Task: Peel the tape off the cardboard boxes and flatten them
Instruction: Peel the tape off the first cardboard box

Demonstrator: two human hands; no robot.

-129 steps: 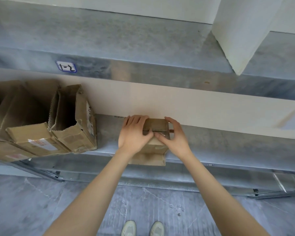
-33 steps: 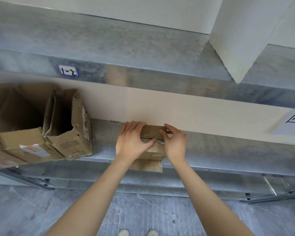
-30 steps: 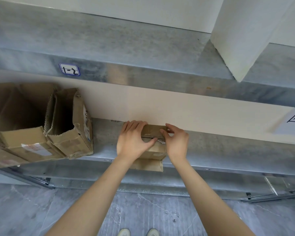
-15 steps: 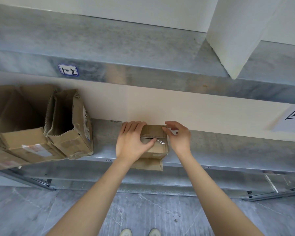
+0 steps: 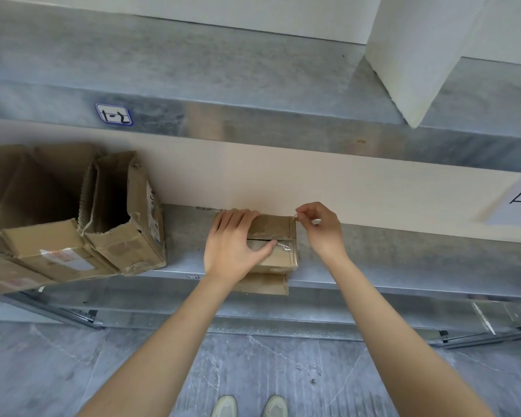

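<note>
A small brown cardboard box point(image 5: 278, 227) sits at the front of a metal shelf point(image 5: 403, 263), with one flap hanging over the shelf's edge. Clear tape point(image 5: 285, 246) runs along the seam in its top. My left hand point(image 5: 233, 245) lies flat on the box's left half, thumb pressed on the seam. My right hand point(image 5: 321, 227) is raised at the box's far right corner, thumb and forefinger pinching a loose end of the tape.
Several opened, battered cardboard boxes point(image 5: 73, 212) lie on their sides at the shelf's left end. A second metal shelf point(image 5: 253, 85) runs above, carrying a white block point(image 5: 418, 49). Grey stone floor and my shoes point(image 5: 248, 406) are below.
My right hand has left the seam, moved right and up to the box's far corner, and now pinches the tape end there. My left hand has stayed on the box.
</note>
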